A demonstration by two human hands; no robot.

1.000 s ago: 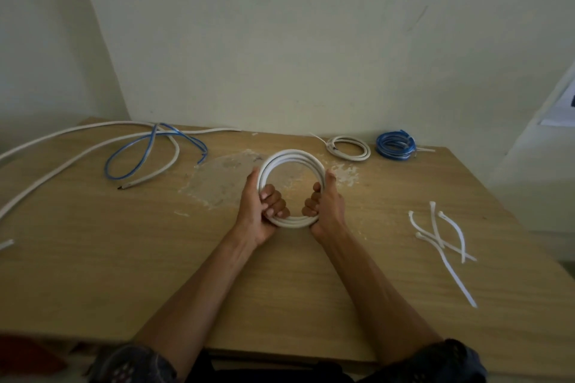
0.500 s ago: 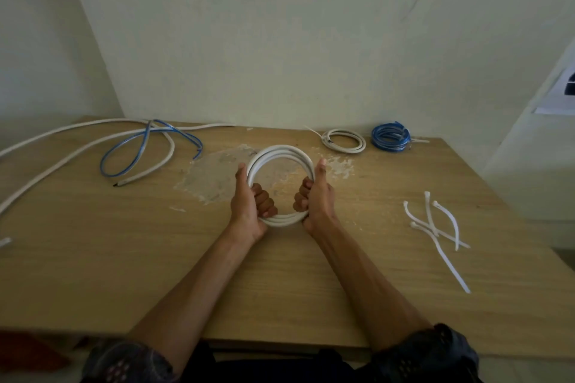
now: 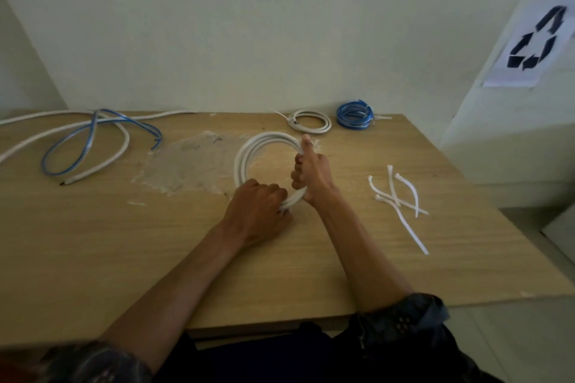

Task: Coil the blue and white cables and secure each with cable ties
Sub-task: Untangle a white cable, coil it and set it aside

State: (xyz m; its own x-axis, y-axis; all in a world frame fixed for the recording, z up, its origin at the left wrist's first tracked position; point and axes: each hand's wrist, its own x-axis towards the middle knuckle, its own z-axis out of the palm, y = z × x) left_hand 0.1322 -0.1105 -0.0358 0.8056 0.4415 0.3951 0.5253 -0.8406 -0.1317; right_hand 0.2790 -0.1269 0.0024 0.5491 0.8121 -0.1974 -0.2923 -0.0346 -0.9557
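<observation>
— What's just changed?

— The left hand [image 3: 258,211] has slid off the side of the round coil of thick white cable [image 3: 245,152] and come round to its near arc. Its fingers now curl over the strands there, knuckles up. The right hand [image 3: 311,174] hasn't moved: fingers hooked through the ring, thumb laid up along its outer edge.

— Meaning?

— I'd say the winding is finished, and the coil is being pinched together for tying.

— Ties handy?

— Four loose white plastic cable ties [image 3: 401,205], I think, crossed in a heap right of the right fingers, well apart.

— And further off?

— Beyond the right thumb tip are two finished bundles: one small white tied coil [image 3: 325,127] and one blue tied coil [image 3: 345,121] just beside it. Far left of the left fingers lie one loose blue cable [image 3: 44,162] and at least one loose white cable [image 3: 126,141], tangled together, still uncoiled.
</observation>
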